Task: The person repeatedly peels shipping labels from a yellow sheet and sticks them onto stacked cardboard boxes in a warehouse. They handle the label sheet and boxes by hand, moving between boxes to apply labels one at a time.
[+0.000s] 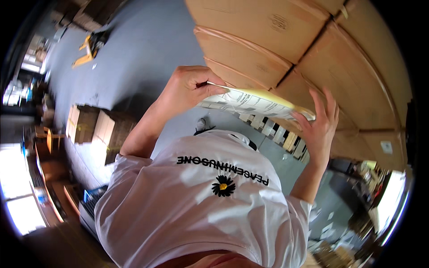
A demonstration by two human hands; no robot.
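Between my two hands a white printed label sheet is stretched out in front of my chest, its upper edge yellowish. My left hand pinches its left end between thumb and fingers. At the right end, the thumb of my right hand presses on the sheet, while the fingers reach up beyond it, partly spread. Just beyond the sheet rises a wall of stacked brown cardboard cartons. Whether the sheet or my right fingertips touch the cartons I cannot tell.
Wooden pallet slats show beneath the cartons. To the left, flat cardboard bundles stand on the grey floor. Farther off is a yellow pallet jack. Shelving and furniture line the left side; clutter and paper scraps lie at lower right.
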